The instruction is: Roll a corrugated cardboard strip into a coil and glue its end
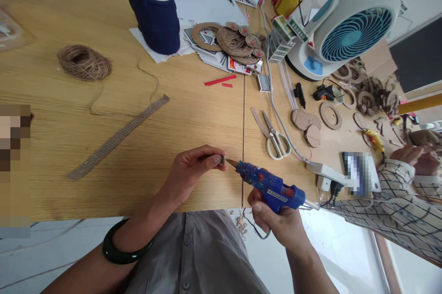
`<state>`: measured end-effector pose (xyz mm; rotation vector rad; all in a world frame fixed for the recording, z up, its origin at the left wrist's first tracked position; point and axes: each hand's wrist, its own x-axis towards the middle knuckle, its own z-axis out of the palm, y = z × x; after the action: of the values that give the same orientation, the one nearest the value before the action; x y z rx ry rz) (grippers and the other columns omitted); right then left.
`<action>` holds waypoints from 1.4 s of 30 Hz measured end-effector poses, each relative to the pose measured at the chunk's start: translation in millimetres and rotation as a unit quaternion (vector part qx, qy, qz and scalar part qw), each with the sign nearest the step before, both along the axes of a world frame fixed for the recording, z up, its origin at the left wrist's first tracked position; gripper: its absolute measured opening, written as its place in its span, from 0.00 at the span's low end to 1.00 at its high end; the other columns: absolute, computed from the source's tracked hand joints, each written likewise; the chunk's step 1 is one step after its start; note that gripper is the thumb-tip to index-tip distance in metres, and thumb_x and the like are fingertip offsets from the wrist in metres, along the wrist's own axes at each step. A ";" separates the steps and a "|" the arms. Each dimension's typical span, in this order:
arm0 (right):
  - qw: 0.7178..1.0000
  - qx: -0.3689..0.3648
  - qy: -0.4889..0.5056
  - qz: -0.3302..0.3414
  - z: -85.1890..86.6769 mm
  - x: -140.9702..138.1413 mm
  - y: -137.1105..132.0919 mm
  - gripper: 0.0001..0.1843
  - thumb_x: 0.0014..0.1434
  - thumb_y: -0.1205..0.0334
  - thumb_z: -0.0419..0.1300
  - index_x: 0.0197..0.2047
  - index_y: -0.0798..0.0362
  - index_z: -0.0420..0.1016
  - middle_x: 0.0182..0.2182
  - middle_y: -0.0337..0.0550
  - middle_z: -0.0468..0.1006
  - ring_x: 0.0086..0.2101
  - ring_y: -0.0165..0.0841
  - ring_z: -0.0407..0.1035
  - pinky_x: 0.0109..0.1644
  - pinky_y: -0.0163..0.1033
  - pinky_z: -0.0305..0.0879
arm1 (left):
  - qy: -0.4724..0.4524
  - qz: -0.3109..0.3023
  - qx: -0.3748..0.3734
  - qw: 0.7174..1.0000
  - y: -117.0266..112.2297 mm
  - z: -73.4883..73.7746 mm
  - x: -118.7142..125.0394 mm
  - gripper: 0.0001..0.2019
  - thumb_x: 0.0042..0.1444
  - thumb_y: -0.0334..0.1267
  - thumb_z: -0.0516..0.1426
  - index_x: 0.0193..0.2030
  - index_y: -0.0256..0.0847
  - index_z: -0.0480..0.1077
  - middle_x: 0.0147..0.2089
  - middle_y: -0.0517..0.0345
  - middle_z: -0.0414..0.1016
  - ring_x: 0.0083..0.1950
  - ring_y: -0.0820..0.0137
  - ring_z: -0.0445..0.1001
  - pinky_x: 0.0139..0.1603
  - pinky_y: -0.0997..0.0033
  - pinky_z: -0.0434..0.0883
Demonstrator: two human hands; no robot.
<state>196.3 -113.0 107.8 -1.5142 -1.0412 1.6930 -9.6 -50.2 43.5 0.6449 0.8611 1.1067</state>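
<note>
Our left fingers (213, 159) pinched a small cardboard piece (223, 160), our right fingers (257, 208) gripped a glue gun (269, 185); twine-wrapped discs (235, 41) lay seemingly finished beyond.

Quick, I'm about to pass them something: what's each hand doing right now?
Left hand: closed, fingers pinching a small brown piece.
Right hand: closed, holding a blue hot glue gun.
</note>
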 end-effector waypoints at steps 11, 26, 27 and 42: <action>0.998 0.038 0.004 0.051 -13.6 6.9 0.7 0.23 0.61 0.45 0.66 0.26 0.53 0.65 0.20 0.33 0.63 0.18 0.22 0.53 0.17 0.31 0.47 | 0.004 0.000 -0.005 1.000 -0.8 0.7 1.3 0.04 0.55 0.39 0.68 0.37 0.43 0.83 0.34 0.59 0.83 0.35 0.69 0.82 0.43 0.69 0.79; 0.998 0.028 -0.002 0.048 -13.8 5.8 -1.1 0.22 0.61 0.45 0.66 0.27 0.53 0.67 0.20 0.33 0.63 0.17 0.22 0.53 0.18 0.31 0.48 | 0.004 0.014 -0.010 1.000 -0.3 -4.3 -0.9 0.04 0.54 0.39 0.69 0.37 0.45 0.83 0.34 0.59 0.83 0.35 0.69 0.82 0.42 0.71 0.78; 0.998 0.030 -0.003 0.047 -14.3 6.0 -1.8 0.22 0.61 0.45 0.66 0.28 0.53 0.67 0.20 0.34 0.64 0.17 0.22 0.53 0.18 0.31 0.49 | 0.001 0.015 -0.009 1.000 -0.1 -4.4 -0.9 0.04 0.54 0.38 0.69 0.37 0.45 0.84 0.34 0.60 0.83 0.36 0.70 0.82 0.42 0.72 0.78; 0.998 0.043 -0.019 0.049 -14.7 5.0 -0.8 0.23 0.61 0.46 0.66 0.25 0.53 0.64 0.18 0.33 0.63 0.17 0.22 0.54 0.18 0.31 0.48 | 0.004 0.011 -0.013 1.000 -2.5 -4.7 -1.3 0.04 0.55 0.38 0.68 0.37 0.43 0.83 0.34 0.59 0.83 0.34 0.70 0.82 0.42 0.70 0.78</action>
<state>201.3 -113.8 93.1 -1.4662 -1.2110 1.6690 -10.9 -52.7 38.8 0.6193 0.8898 1.1107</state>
